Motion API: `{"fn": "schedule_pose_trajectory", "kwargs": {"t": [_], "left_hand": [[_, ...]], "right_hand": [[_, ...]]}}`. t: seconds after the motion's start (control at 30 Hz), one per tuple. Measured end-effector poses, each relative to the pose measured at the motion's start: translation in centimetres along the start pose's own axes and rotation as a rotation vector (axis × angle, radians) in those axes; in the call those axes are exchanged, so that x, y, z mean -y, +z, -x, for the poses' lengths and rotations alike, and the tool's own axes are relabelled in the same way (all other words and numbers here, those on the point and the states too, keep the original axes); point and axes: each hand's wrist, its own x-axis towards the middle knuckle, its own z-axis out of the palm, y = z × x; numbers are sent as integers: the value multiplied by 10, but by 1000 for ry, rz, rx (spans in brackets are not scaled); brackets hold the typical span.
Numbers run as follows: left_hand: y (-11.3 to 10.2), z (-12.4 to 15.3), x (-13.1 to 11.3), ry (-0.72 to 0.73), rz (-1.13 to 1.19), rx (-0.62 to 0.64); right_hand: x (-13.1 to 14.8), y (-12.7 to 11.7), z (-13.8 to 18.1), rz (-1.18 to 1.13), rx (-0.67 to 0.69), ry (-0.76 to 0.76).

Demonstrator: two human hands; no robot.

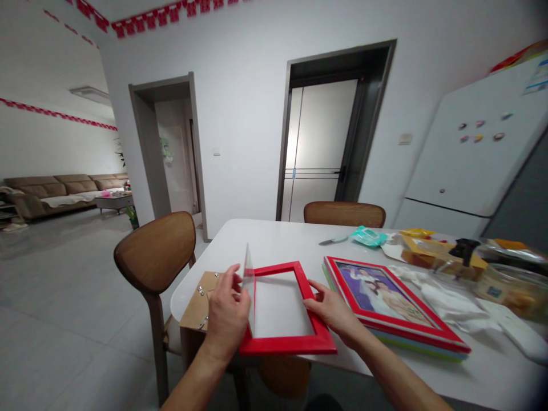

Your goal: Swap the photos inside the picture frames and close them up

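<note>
A red picture frame (290, 346) with an open middle lies at the front edge of the white table. My right hand (327, 308) grips its right side, thumb on top. In my left hand (229, 305) is a clear glass pane (248, 262), tilted nearly upright over the frame's left side. A brown backing board (194, 305) with metal clips lies left of the frame, partly behind my left hand. To the right, a red-framed photo (381, 291) rests on a stack of other frames with green and blue edges.
A knife (334, 241) and a teal wipes packet (369, 236) lie farther back on the table (274, 234). Crumpled tissues (449, 302), a clear jar (509, 288) and packages crowd the right side. Wooden chairs stand at the left (156, 251) and the far side (345, 214).
</note>
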Motion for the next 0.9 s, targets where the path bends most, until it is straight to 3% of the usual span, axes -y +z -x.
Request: {"fn": "schedule_pose_trajectory", "kwargs": {"t": [0.17, 0.3, 0.53, 0.7, 0.8, 0.9], "left_hand": [[-28, 12, 70, -330, 42, -85], [-28, 26, 98, -365, -35, -53], [-26, 33, 86, -206, -339, 142], [-31, 34, 79, -177, -550, 202], [-28, 34, 72, -81, -564, 214], [-20, 37, 62, 97, -495, 306]], "right_hand": [[-23, -1, -6, 510, -93, -107], [-32, 3, -6, 648, -124, -164], [-39, 5, -6, 732, -133, -193], [-37, 5, -1, 756, -128, -213], [-36, 5, 1, 754, -130, -217], [-36, 6, 3, 747, -147, -223]]}}
